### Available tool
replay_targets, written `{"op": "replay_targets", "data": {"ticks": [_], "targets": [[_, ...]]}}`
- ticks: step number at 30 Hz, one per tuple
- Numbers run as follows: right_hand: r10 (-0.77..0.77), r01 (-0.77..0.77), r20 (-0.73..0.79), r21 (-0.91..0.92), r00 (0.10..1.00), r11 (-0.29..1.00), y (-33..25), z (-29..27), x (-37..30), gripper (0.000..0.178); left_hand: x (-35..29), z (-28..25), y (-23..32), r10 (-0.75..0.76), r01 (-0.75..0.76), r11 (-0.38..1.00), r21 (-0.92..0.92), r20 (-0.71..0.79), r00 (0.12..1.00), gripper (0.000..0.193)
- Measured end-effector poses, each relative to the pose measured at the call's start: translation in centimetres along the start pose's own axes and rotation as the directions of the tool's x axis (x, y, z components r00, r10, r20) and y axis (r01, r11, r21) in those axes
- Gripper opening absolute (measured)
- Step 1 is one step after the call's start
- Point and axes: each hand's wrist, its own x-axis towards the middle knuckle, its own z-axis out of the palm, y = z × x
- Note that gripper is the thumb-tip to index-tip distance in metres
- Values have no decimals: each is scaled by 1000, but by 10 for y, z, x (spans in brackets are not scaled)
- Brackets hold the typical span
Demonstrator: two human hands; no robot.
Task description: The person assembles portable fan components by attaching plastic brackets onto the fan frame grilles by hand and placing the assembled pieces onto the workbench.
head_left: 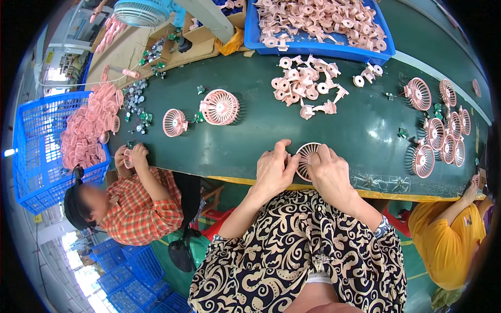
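Observation:
At the near edge of the green table, a round pink fan guard point(304, 160) with thin slats lies between my two hands. My left hand point(273, 169) grips its left rim, thumb and fingers closed. Over its right side, my right hand point(330, 171) is bent with the fingertips pressed together against the guard; whatever small part may be under them is hidden. Beyond my hands is a loose heap of pink brackets point(308, 81) with ring-shaped ends. Two more pink fan guards, one larger point(219, 107) and one smaller point(175, 123), stand to the left beside green circuit boards point(199, 117).
A blue tray point(318, 53) full of pink brackets stands at the far side. Several assembled guards point(436, 133) cluster on the right. At left, a co-worker in a checked shirt point(141, 208) handles a pink part by a blue crate point(39, 151); another wears yellow point(443, 240).

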Motion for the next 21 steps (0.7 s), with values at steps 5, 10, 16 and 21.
{"op": "replay_targets", "data": {"ticks": [5, 10, 16, 21], "targets": [[5, -4, -34, 28, 999, 1000, 5, 7, -1, 12, 2, -2, 3, -11, 11, 1000, 0, 31, 999, 36], [8, -5, -71, 44, 997, 999, 6, 11, -3, 13, 3, -4, 4, -88, 89, 996, -11, 106, 991, 38], [-3, 19, -117, 133, 993, 991, 8, 9, -4, 15, 5, -7, 5, -142, 149, 988, -39, 143, 980, 40], [16, -10, -85, 70, 996, 997, 4, 9, -4, 16, 6, -7, 6, -147, 153, 988, -34, 149, 978, 40]]}}
